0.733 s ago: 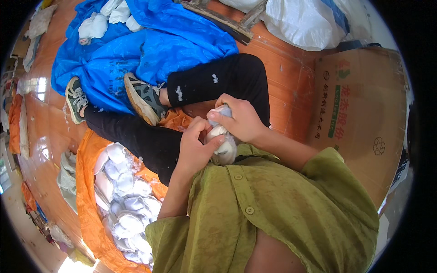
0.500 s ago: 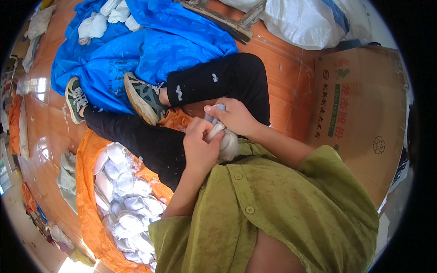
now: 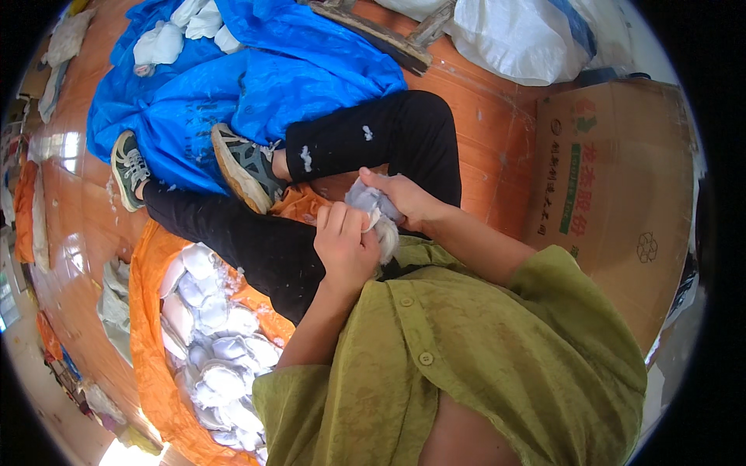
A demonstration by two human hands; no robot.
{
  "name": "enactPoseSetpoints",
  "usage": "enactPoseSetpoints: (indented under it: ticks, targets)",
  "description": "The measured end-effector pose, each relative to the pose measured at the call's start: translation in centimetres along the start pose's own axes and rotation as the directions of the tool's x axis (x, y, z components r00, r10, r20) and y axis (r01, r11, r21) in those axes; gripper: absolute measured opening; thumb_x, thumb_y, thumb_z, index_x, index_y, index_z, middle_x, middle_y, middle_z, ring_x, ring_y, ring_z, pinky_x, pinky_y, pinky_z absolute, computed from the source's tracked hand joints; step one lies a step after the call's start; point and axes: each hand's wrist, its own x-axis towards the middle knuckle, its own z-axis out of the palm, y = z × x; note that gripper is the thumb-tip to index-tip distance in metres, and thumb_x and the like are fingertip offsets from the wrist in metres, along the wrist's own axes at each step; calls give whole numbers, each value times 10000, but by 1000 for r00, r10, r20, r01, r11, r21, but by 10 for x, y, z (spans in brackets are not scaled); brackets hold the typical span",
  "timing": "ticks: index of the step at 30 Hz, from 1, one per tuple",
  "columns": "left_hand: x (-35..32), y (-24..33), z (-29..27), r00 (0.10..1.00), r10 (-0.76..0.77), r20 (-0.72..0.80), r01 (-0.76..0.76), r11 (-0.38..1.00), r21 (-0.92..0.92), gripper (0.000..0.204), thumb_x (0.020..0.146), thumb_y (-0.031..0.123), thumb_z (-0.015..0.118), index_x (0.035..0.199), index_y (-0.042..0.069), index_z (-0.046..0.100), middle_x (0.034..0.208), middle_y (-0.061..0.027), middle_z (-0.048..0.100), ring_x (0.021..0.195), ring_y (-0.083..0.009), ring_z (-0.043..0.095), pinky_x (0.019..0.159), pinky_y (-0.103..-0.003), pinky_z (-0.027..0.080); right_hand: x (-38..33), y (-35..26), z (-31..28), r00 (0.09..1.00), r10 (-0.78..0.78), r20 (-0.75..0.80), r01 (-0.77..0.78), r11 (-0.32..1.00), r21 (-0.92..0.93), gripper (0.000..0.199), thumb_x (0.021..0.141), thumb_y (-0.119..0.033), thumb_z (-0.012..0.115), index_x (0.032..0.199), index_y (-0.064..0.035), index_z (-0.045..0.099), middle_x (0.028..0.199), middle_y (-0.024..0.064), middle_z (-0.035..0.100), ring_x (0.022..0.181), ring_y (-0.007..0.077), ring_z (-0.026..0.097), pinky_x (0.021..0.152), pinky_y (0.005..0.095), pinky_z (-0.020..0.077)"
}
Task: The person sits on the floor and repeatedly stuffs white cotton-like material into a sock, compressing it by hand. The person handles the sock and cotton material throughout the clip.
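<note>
A pale grey-lavender fabric pad point(image 3: 373, 199) is bunched up between my two hands over my lap. My left hand point(image 3: 346, 242) is closed on its near-left side, with the fingers curled over it. On its far-right side my right hand point(image 3: 406, 199) grips the grey part, thumb on top. Below my left fingers hangs a whiter, fluffy-looking bundle point(image 3: 386, 237), joined to or pressed against the grey part; I cannot tell which. Many similar rounded pale pads point(image 3: 221, 346) lie piled in an orange sack point(image 3: 148, 342) beside my left leg.
A blue tarp sack point(image 3: 256, 85) with several white bundles point(image 3: 158, 45) lies beyond my feet. A wooden stool or frame point(image 3: 373, 39) is at the back. White plastic sacks point(image 3: 517, 39) stand at the back right, and a large cardboard box point(image 3: 606, 194) is on my right.
The grey part, narrow and squeezed before, now shows wider between my hands. My right hand has turned and shifted slightly down and right; my left stays almost in place.
</note>
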Motion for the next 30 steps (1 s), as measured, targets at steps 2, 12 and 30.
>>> enactPoseSetpoints:
  ticks: [2, 12, 30]
  targets:
    - [-2, -5, -1, 1000, 8, -15, -9, 1000, -6, 157, 646, -23, 588, 742, 58, 494, 763, -119, 476, 697, -315, 470, 603, -375, 395, -2, 3, 2, 996, -83, -16, 84, 987, 134, 397, 922, -442, 587, 917, -49, 648, 769, 29, 641, 598, 130, 591, 507, 292, 459]
    - [20, -25, -45, 733, -509, 451, 666, 673, -321, 194, 815, 105, 703, 948, 34, 581, 840, -30, 564, 762, -69, 490, 646, -235, 428, -31, -15, 8, 687, -659, 306, 726, 622, -292, 306, 897, -282, 643, 1058, -49, 525, 990, 41, 573, 884, 102, 521, 792, 247, 426]
    - [12, -1, -33, 856, -468, 220, 476, 879, 17, 453, 721, 162, 739, 1114, 24, 560, 979, -193, 615, 923, -332, 611, 809, -372, 482, -51, -53, 4, 609, -619, 497, 734, 202, -649, 619, 790, -295, 736, 1300, -70, 466, 1246, 170, 515, 1165, 298, 505, 956, 378, 409]
